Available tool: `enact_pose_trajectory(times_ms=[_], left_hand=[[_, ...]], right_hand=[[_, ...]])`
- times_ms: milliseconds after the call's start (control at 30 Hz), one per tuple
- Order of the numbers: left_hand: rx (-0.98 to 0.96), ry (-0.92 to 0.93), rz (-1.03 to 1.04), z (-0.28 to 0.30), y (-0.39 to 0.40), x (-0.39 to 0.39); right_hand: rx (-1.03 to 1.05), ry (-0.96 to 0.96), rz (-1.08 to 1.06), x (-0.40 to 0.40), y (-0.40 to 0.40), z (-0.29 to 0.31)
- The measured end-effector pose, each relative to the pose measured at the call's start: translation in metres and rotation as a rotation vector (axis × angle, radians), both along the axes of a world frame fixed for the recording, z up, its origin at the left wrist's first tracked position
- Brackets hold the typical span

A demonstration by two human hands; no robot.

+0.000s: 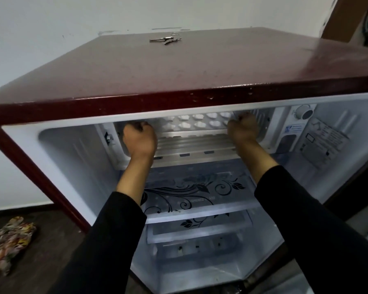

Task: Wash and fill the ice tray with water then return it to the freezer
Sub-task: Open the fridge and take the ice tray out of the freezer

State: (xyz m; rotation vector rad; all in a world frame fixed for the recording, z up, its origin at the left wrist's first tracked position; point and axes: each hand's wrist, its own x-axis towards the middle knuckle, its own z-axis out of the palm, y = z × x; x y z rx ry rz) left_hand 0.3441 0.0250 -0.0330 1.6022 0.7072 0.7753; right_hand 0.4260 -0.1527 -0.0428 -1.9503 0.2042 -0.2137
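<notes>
A white ice tray (pixel 196 122) with two rows of rounded cells lies level inside the freezer compartment (pixel 191 145) at the top of the open fridge. My left hand (pixel 139 140) grips the tray's left end and my right hand (pixel 242 129) grips its right end. Both fists are closed, knuckles toward me, just above the ribbed metal freezer floor. The tray's ends are hidden behind my hands, and the fridge's top lip hides its far side.
The maroon fridge top (pixel 178 66) carries a bunch of keys (pixel 166 40). Below the freezer is a glass shelf (pixel 191 194) with a black floral print, then a lower drawer. A thermostat dial (pixel 305 113) sits at right. A patterned cloth (pixel 8 240) lies on the floor left.
</notes>
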Motion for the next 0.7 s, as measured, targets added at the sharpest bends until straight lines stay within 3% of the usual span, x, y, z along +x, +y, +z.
enact_pose_trajectory(times_ms=[267, 700], left_hand=[[-0.256, -0.098, -0.048, -0.004, -0.032, -0.062], [-0.392, -0.039, -0.229, -0.021, -0.111, -0.198]], right_hand=[[0.167, 0.004, -0.028, -0.085, -0.048, 0.0], [0.235, -0.072, -0.203, -0.27, -0.128, -0.013]])
